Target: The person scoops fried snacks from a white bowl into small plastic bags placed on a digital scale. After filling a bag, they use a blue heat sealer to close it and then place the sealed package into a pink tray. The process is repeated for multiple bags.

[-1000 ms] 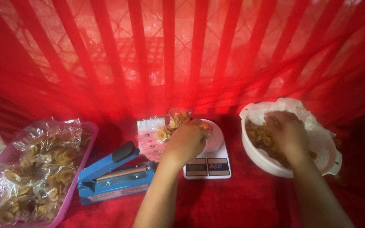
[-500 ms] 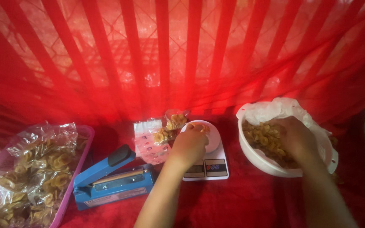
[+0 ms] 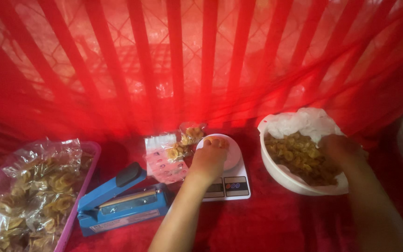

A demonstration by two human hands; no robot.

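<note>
Hands are both busy over the red-covered tabletop (image 3: pixel 276 224). Left hand (image 3: pixel 209 158) lies on the white kitchen scale (image 3: pixel 227 175) near the middle, fingers curled down over the round weighing plate, and whether they pinch anything I cannot tell. Just beside that hand, toward the back edge, sits a small clear bag of banana chips (image 3: pixel 190 136), touching a pink-printed packet (image 3: pixel 164 158). Right hand (image 3: pixel 339 149) is down inside the white bowl (image 3: pixel 299 184) at the right side, buried among the yellow chips (image 3: pixel 295 154); its fingers are hidden in the heap, so how tightly its grip closes is unclear. White plastic lining (image 3: pixel 299 121) rises at the bowl's far rim. Blue heat sealer (image 3: pixel 122 203) lies toward the front left, and a purple tray (image 3: pixel 87 186) of bagged chips fills the left edge.
</note>
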